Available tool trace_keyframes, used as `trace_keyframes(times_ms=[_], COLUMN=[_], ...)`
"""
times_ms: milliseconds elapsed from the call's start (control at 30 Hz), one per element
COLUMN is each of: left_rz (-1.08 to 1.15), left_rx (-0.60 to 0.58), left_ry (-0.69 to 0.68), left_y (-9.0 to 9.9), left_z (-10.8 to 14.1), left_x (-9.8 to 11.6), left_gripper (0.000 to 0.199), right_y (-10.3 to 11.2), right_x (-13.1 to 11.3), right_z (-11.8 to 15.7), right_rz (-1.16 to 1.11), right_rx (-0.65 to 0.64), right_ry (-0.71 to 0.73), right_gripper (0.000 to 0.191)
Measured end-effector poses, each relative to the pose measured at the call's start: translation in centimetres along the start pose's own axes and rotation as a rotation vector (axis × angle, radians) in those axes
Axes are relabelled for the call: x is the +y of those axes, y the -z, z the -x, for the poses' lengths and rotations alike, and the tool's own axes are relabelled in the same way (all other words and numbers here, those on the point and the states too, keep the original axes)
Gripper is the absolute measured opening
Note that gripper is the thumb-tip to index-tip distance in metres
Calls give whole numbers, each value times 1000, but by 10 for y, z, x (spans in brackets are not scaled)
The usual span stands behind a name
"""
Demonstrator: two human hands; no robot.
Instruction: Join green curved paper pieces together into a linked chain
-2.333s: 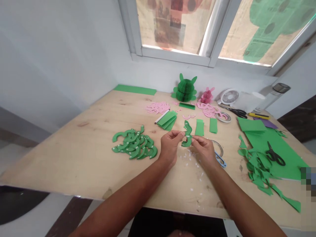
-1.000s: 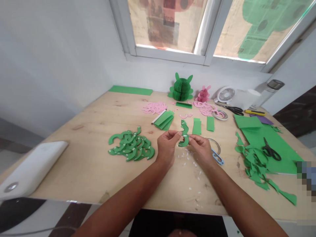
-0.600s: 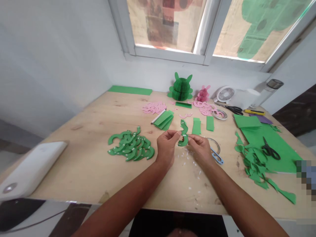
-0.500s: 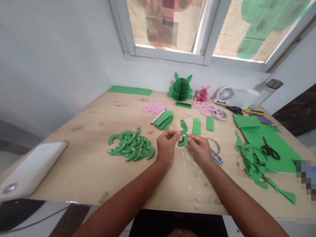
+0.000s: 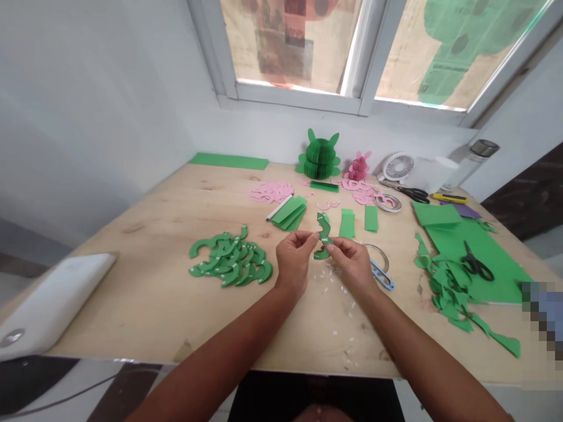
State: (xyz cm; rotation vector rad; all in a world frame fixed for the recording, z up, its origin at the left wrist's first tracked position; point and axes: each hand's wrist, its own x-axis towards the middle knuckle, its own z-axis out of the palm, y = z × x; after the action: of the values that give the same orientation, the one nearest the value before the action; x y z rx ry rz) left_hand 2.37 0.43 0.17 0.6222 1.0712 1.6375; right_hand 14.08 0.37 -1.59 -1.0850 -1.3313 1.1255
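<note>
A wavy green paper piece made of joined curved parts, with bits of white tape on it, stands up between my hands. My left hand pinches its upper left edge, and my right hand grips it lower down. Exactly how the fingers hold it is partly hidden. Below my hands lie small white paper scraps. To the left sits a heap of green paper crescents, also marked with white bits. Just ahead of my right hand are green paper strips.
The plywood table holds pink paper crescents, a green honeycomb paper figure, blue-handled scissors, a tape roll, and black scissors on a green sheet. Green offcuts lie right; a white pad lies left.
My hands still hold the green piece, now slightly closer together. The whole view has drifted, and a white pad has appeared at the table's left edge since the oldest frame.
</note>
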Motion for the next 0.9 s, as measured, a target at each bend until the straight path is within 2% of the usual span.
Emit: trace_keyframes(times_ms=[167, 300, 400, 533, 667, 900], left_rz=[-1, -9, -29, -131, -341, -558], left_rx=[-18, -44, -83, -239, -417, -451], left_ry=[-10, -25, -46, -158, -304, -422], left_y=[1, 1, 1, 6, 13, 16], left_z=[0, 1, 1, -3, -10, -16], left_x=[-2, -1, 2, 8, 11, 17], left_gripper=[17, 18, 20, 30, 31, 33], right_y=[-2, -2, -1, 2, 4, 8], right_x=[-1, -4, -6, -8, -10, -9], right_z=[-1, -1, -2, -5, -6, -6], right_rz=[-56, -165, -191, -269, -385, -497], right_rx=[6, 15, 70, 129, 65, -4], right_ry=[3, -61, -103, -129, -163, -186], right_gripper=[20, 19, 20, 17, 15, 12])
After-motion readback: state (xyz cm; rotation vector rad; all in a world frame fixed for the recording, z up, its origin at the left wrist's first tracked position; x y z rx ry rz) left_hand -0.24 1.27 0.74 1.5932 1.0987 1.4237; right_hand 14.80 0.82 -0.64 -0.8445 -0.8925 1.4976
